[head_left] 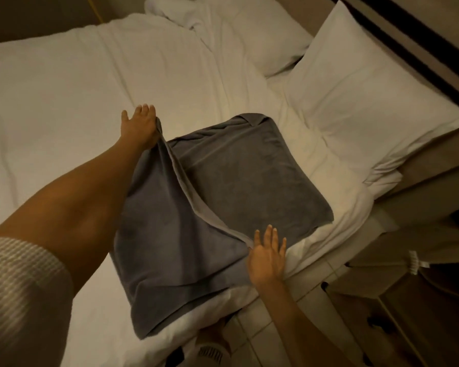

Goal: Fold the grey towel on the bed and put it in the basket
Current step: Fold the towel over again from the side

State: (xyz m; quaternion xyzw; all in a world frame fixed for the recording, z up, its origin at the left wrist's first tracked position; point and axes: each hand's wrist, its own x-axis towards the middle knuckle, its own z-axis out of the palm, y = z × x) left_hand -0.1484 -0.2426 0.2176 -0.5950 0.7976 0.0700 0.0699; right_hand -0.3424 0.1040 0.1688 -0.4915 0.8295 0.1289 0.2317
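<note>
Grey towel: the grey towel (pixel 223 197) lies on the white bed (pixel 64 102) near its 5 o'clock edge, spread over the duvet. One half rests flat toward 1 o'clock; the other half is raised along a diagonal hem that runs from 11 o'clock down to 5 o'clock, showing a paler border strip.

Left hand: the left hand (pixel 139 128) is at the towel's 11 o'clock corner. The cloth's edge hangs from the little-finger side of the hand; fingers point away and look loosely extended. Whether fingers beneath pinch the corner cannot be told, as the hand's back hides them.

Right hand: the right hand (pixel 266 254) is at the towel's 5 o'clock corner, fingers straight and slightly spread. The hem's near end meets the hand at the thumb side; the thumb itself is hidden, so a pinch cannot be confirmed.

Sleeve: a striped sleeve (pixel 19 287) covers the left upper arm at 8 o'clock.

Pillows: one white pillow (pixel 368 102) lies at 2 o'clock of the towel, a second pillow (pixel 263 38) at 12 o'clock, beside the first.

Sock: a white sock (pixel 210 352) shows at 6 o'clock on the tiled floor (pixel 289 300); dark lettering runs along its cuff, too blurred to read.

Furniture: a dark wooden cabinet (pixel 408 313) stands at 4 o'clock beside the bed.
</note>
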